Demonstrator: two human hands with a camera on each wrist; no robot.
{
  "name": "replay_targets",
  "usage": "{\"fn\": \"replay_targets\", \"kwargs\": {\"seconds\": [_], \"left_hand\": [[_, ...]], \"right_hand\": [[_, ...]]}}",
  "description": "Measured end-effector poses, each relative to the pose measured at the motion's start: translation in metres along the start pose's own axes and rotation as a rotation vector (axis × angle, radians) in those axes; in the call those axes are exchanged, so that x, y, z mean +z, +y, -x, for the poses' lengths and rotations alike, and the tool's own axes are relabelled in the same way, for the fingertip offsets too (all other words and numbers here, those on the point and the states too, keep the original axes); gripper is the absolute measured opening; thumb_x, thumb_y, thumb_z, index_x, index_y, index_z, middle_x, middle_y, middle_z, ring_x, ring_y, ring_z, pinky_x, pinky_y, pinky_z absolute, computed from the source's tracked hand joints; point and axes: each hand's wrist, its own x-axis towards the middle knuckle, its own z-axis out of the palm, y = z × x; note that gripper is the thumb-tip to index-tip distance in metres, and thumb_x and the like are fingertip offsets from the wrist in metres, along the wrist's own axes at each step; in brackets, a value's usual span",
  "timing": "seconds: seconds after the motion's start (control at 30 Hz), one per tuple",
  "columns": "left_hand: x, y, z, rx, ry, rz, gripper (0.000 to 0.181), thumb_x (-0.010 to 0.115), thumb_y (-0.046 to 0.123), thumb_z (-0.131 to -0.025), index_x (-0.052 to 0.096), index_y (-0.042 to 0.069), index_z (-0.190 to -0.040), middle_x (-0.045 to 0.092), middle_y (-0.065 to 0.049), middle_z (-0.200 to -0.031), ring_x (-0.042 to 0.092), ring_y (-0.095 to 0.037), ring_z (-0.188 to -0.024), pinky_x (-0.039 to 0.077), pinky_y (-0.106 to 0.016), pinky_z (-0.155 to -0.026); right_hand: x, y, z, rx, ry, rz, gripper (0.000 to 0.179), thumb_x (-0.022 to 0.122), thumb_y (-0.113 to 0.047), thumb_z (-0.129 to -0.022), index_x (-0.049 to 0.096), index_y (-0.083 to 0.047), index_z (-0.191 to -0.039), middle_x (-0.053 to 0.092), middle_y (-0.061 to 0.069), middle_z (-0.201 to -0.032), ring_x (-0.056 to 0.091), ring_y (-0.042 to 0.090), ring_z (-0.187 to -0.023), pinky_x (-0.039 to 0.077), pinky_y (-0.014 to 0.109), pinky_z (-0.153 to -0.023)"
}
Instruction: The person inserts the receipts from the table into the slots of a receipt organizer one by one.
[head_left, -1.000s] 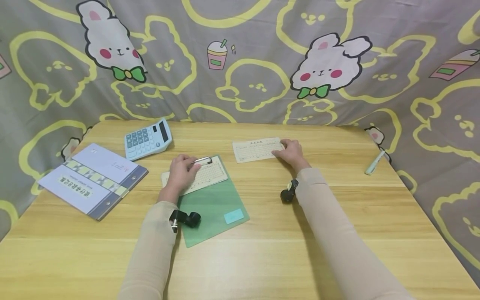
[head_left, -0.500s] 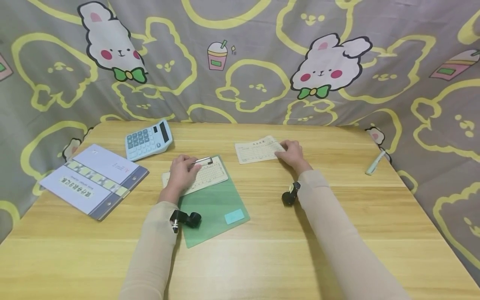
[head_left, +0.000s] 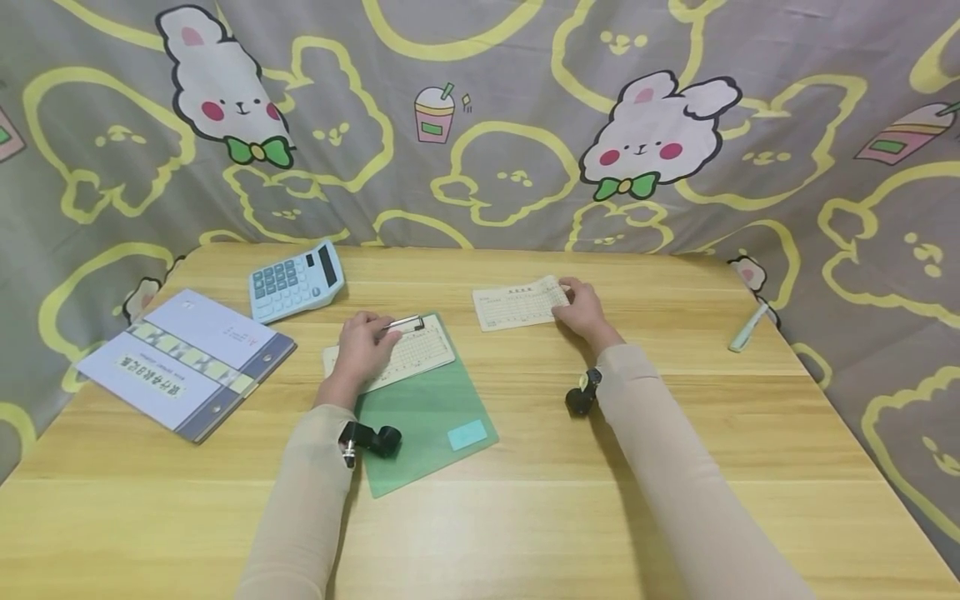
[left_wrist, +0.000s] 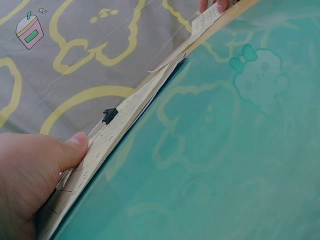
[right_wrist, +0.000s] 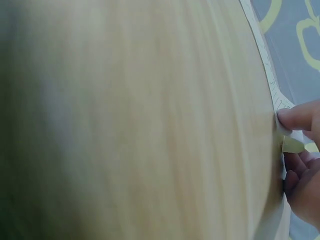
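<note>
A green clipboard [head_left: 427,450] lies left of centre, with a small blue label near its front corner. Printed forms [head_left: 423,350] sit under its metal clip [head_left: 408,322]. My left hand [head_left: 362,348] grips the clip end, its thumb over the forms in the left wrist view; its other fingers are mostly hidden there. Further right, my right hand [head_left: 585,310] pinches the right end of a loose printed slip [head_left: 513,308]. That end bends up towards the fingers, while the left part lies flatter. In the right wrist view, thumb and fingers meet at the paper's edge [right_wrist: 274,90].
A light blue calculator [head_left: 294,282] stands at the back left. In front of it lies a lilac account book [head_left: 187,362]. A pale green pen-like item [head_left: 748,327] rests near the table's right edge. A patterned curtain [head_left: 510,108] hangs behind the table.
My right hand has shifted slightly right with the slip. The slip's back edge rose, then settled, and its right end now curls up. My left hand stays at the clipboard.
</note>
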Motion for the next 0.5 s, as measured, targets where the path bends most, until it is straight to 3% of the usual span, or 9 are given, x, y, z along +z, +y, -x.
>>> {"fn": "replay_targets", "kwargs": {"seconds": [0.27, 0.5], "left_hand": [[0.0000, -0.0002, -0.0001, 0.001, 0.007, 0.000, 0.041, 0.048, 0.027, -0.088, 0.050, 0.002, -0.120, 0.040, -0.015, -0.112, 0.033, -0.030, -0.102, 0.028, -0.042, -0.084], [0.0002, -0.0001, 0.0006, 0.006, 0.013, 0.004, 0.040, 0.049, 0.026, -0.088, 0.050, 0.002, -0.120, 0.040, -0.016, -0.111, 0.033, -0.030, -0.102, 0.028, -0.042, -0.084]], "right_hand": [[-0.0024, 0.0013, 0.0019, 0.012, -0.043, -0.074, 0.063, 0.051, 0.005, -0.069, 0.041, -0.011, -0.129, 0.044, 0.025, -0.117, 0.045, 0.032, -0.097, 0.037, 0.040, -0.080], [-0.0021, 0.0002, 0.0034, 0.048, -0.038, -0.030, 0.070, 0.049, 0.004, -0.066, 0.031, -0.009, -0.133, 0.047, 0.022, -0.108, 0.047, 0.030, -0.089, 0.038, 0.039, -0.077]]}}
